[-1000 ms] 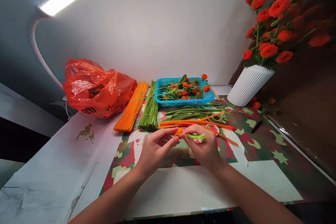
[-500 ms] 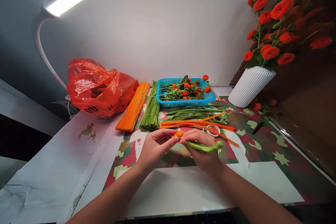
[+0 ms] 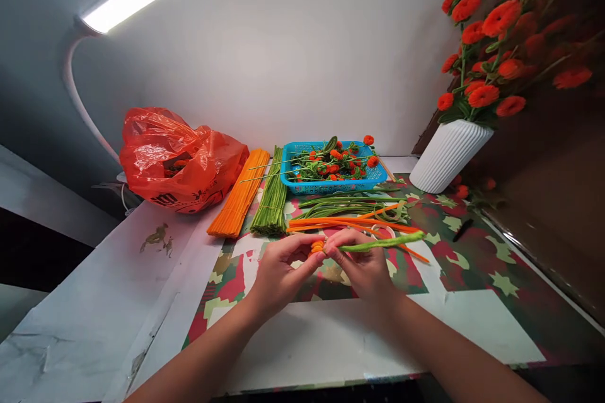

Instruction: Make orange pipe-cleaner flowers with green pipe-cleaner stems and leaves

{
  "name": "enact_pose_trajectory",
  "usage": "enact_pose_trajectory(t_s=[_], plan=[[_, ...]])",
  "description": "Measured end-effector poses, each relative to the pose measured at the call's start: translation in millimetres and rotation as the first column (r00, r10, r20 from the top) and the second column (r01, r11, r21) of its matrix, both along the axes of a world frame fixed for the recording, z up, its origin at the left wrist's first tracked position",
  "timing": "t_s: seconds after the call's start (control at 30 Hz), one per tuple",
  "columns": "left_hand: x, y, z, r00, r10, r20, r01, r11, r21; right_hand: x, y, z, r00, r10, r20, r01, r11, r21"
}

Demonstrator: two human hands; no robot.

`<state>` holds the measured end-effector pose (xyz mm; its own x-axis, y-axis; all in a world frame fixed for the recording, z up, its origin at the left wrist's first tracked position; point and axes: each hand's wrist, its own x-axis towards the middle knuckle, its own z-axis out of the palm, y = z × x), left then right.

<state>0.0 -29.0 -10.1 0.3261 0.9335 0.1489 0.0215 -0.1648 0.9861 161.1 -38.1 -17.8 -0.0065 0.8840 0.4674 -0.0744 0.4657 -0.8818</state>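
Between the fingertips of my left hand [image 3: 283, 267] is a small orange pipe-cleaner flower [image 3: 317, 245], coiled tight and partly covered by the fingers. My right hand [image 3: 362, 264] pinches a green pipe cleaner [image 3: 385, 243] right beside the flower, and its free length points out to the right. Both hands meet above the table, fingertips almost touching. How the green piece joins the flower is hidden by my fingers. Just behind the hands lie loose orange pipe cleaners [image 3: 340, 221] and a white ring [image 3: 382, 232], partly covered by the green piece.
Behind stands a blue basket [image 3: 326, 187] of finished flowers. Left of it lie a green pipe-cleaner bundle [image 3: 270, 195], an orange bundle [image 3: 240, 198] and a red plastic bag [image 3: 184, 157]. Loose green stems [image 3: 347, 204] lie in front. A white vase [image 3: 449, 154] with flowers leans at right.
The green pipe cleaner has swung upward, from drooping below the right fingers to sticking out nearly level to the right. The flower has turned slightly and sits a little lower.
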Motion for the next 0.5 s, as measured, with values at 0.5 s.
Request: enact_pose_trajectory(t_s=[0.5], plan=[[0.6, 0.0, -0.7, 0.998, -0.014, 0.058, 0.005, 0.988, 0.156, 2.4, 9.9, -8.6, 0.831, 0.237, -0.504, -0.517, 0.662, -0.542]])
